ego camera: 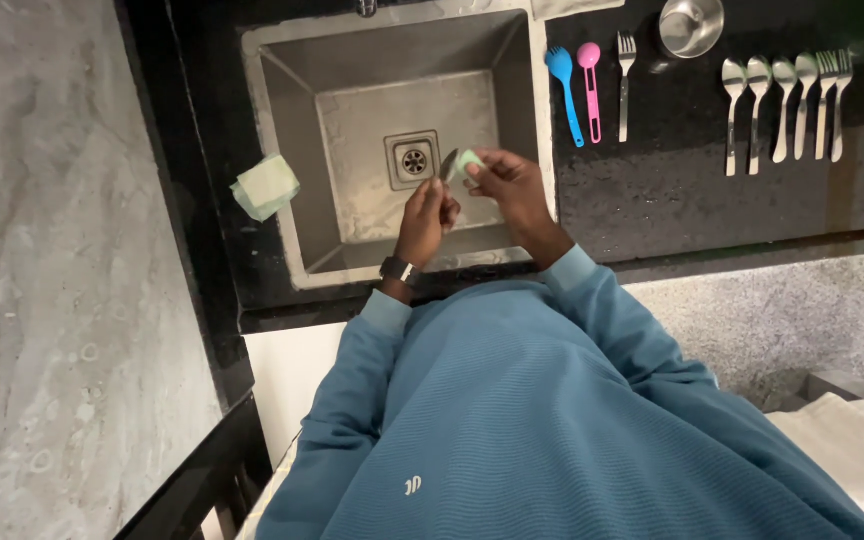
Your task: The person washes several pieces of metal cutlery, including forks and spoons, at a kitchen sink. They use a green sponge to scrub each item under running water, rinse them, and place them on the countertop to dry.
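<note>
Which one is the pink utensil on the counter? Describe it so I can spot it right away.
Start at the steel sink and look to the black counter on its far side from the green sponge. The pink spoon lies second from the sink, between a blue spork and a metal fork; it is the only pink piece.

Dim, warm indoor light falls unevenly. The steel sink (392, 110) beneath the fingers (485, 162) catches a soft sheen, while the black counter (712, 210) beyond them to the right sinks into shadow, its far corner darkest. The marble wall (42, 250) looks slightly soft. Focus is fair; small detail at the fingers blurs.
</note>
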